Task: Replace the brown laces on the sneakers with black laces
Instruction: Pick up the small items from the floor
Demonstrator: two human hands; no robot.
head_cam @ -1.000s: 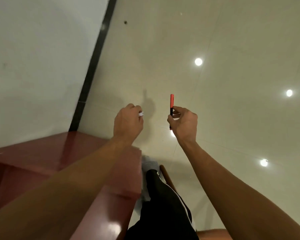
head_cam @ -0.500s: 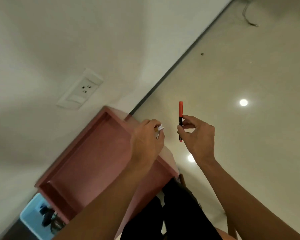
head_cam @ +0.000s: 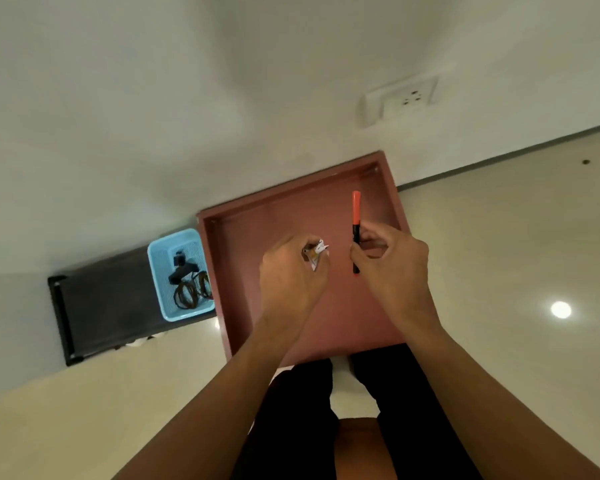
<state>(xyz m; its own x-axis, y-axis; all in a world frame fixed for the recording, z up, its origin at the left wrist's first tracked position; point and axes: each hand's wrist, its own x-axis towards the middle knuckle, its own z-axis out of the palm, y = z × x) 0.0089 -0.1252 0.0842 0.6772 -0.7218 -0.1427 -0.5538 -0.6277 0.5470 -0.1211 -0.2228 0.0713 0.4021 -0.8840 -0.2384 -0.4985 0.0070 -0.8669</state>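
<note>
My right hand (head_cam: 390,261) pinches an orange and black marker pen (head_cam: 356,230) upright over a reddish-brown tray table (head_cam: 284,216). My left hand (head_cam: 290,271) grips a small crumpled white scrap (head_cam: 316,252) beside it, a short gap left of the pen. A light blue basket (head_cam: 160,268) at the left holds coiled brown laces (head_cam: 191,292) and a black item (head_cam: 182,268). No sneakers are in view.
The basket rests on a dark low bench (head_cam: 108,306) against the white wall. A wall socket (head_cam: 400,100) is mounted above the tray table. My legs in black trousers (head_cam: 357,417) are below, on a glossy beige floor (head_cam: 520,271).
The view has swung left from the floor to the tray table, then the basket and bench. Both hands keep their hold on the pen and the scrap, the same distance apart.
</note>
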